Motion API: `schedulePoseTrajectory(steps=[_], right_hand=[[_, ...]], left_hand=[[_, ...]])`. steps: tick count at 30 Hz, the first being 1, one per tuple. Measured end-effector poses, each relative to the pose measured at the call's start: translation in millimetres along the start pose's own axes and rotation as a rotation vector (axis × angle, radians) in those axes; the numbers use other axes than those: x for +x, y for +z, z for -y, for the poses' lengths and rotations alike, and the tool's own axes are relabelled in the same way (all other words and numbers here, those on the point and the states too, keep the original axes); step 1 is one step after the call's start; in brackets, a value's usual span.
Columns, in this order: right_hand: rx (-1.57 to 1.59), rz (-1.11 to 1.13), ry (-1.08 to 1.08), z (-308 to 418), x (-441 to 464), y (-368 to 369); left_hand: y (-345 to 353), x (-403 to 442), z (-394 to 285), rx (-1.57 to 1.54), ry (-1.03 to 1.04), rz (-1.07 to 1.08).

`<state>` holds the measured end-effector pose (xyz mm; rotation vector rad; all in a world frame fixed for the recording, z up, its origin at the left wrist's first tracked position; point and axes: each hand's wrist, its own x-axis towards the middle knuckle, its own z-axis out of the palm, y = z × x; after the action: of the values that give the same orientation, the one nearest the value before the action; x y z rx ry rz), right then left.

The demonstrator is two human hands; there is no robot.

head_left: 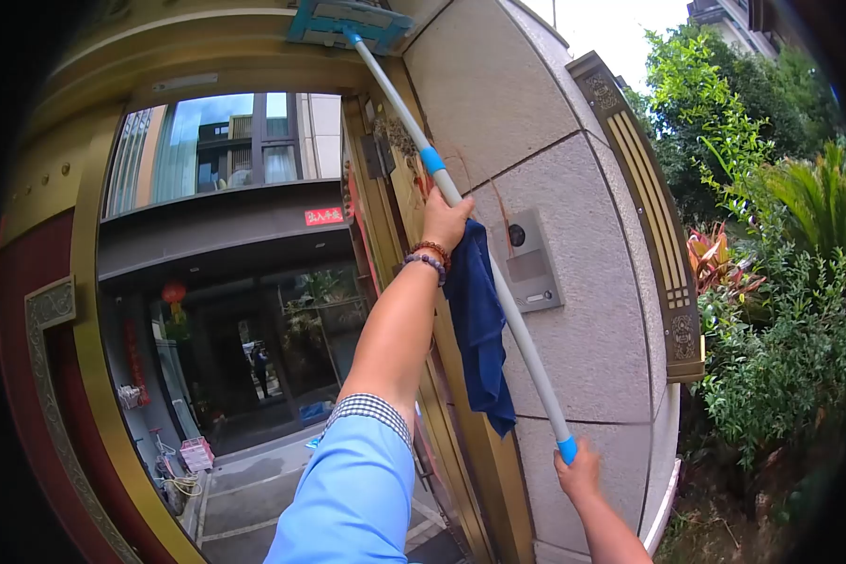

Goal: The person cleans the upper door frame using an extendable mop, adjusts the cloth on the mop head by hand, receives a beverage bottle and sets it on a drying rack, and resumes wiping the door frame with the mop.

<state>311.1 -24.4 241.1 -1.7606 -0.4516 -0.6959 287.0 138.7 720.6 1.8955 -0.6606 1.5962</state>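
A flat mop with a grey pole (515,324) slants across the view. Its turquoise head (371,21) lies up against the brass door frame (282,42), near the stone wall. My left hand (446,221), with two bead bracelets at the wrist, is closed around the upper part of the pole, below a blue collar. A navy cloth (479,324) hangs down from this hand beside the pole; how it is held is hidden. Lower right, my right hand (581,470) is wrapped round the pole's bottom end, just at the blue grip.
On the stone wall (587,367) sits an intercom panel (531,268), close behind the pole. A dark ornamental fixture (644,211) juts from the wall's edge, with shrubs (771,348) beyond. Through the doorway lie a paved yard (263,498) and a pink crate (197,454).
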Motion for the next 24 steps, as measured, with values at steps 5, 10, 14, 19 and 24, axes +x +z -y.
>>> schedulePoseTrajectory(steps=[5, 10, 14, 19, 24], right_hand=[[0.06, 0.038, 0.039, 3.7, -26.0, 2.0], [0.105, 0.063, -0.001, 27.0, -57.8, -4.0], [0.113, 0.072, -0.056, 28.1, -62.9, -12.4], [0.048, 0.162, -0.185, 76.7, -55.1, -29.7], [0.116, 0.161, -0.309, 130.7, -37.0, -36.1]], left_hand=[[0.1, 3.3, 3.5, 0.138, -0.05, 0.022], [-26.8, -3.8, -21.2, 0.239, -0.127, 0.056], [-59.3, -15.3, -76.8, 0.138, -0.18, 0.018], [-148.3, -29.5, -147.2, 0.018, -0.214, -0.027], [-214.0, -29.6, -206.0, 0.043, -0.139, -0.145]])
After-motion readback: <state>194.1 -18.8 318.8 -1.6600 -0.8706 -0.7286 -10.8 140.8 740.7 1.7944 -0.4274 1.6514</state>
